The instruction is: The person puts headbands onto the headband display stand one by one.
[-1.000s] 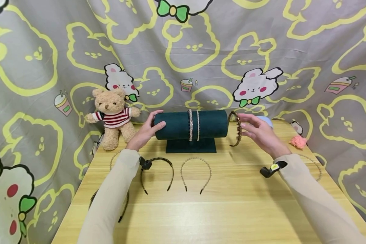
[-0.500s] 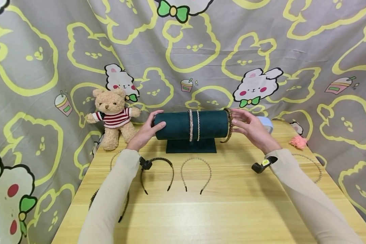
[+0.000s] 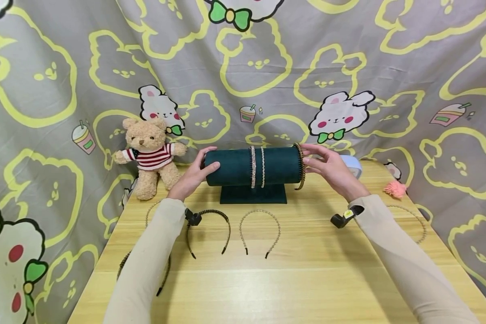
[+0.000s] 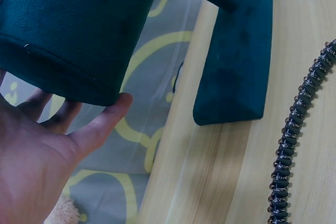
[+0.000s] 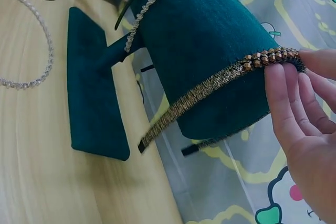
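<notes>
A dark green velvet roll stand [image 3: 235, 167] stands at the back of the table, with a sparkling headband [image 3: 253, 167] and a thin beaded headband [image 3: 263, 167] around its middle. My left hand [image 3: 193, 175] grips the roll's left end; in the left wrist view the hand [image 4: 47, 145] has its thumb and fingers around the rim. At the right end, my right hand [image 3: 333, 168] pinches a bronze beaded headband [image 3: 301, 167]. In the right wrist view, that headband [image 5: 199, 92] lies around the roll's end, its tips pointing down past the roll, with the hand [image 5: 310, 108] on its beaded top.
Several headbands lie on the wooden table [image 3: 267, 288], including a clear beaded one [image 3: 260, 211] and a dark one [image 3: 214, 211] in front of the stand. A teddy bear [image 3: 151, 157] sits back left; a blue object [image 3: 351, 165] and a pink item [image 3: 395, 189] are at right.
My right hand has moved left with the bronze headband, bringing it from beside the roll onto its right end. My left hand has stayed on the left end.
</notes>
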{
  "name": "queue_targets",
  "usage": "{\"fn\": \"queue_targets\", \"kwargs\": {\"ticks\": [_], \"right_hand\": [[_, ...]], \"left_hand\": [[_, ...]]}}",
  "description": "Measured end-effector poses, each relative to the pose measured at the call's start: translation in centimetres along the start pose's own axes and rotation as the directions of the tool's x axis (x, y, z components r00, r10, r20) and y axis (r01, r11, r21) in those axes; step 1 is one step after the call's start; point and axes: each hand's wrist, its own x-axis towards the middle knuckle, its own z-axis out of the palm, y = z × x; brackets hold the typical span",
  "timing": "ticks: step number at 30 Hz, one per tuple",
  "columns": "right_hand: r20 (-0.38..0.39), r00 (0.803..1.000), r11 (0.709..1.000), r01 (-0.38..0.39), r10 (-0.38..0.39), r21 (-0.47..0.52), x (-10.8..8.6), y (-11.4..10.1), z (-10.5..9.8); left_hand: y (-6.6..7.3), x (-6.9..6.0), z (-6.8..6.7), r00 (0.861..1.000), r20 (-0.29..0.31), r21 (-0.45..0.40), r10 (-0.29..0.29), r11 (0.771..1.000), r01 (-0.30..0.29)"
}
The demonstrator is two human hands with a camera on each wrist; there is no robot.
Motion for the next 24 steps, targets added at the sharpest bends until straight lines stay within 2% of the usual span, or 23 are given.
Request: {"fn": "queue_targets", "kwargs": {"ticks": [8, 18, 24], "right_hand": [[-0.004, 1.0, 0.982, 0.015, -0.016, -0.187, 0.2, -0.1, -0.1], [0.065, 0.998, 0.949, 0.037, -0.018, -0.313, 0.2, 0.2, -1.0], [0.09, 0.994, 0.923, 0.085, -0.056, -0.376, 0.4, 0.1, -1.0]], "left_hand": [[0.0, 0.0, 0.0, 1.0, 0.0, 0.01, -0.009, 1.0, 0.009], [0.2, -0.1, -0.1, 1.0, 0.0, 0.007, -0.008, 1.0, 0.008], [0.1, -0.1, -0.1, 1.0, -0.001, 0.017, -0.01, 1.0, 0.01]]}}
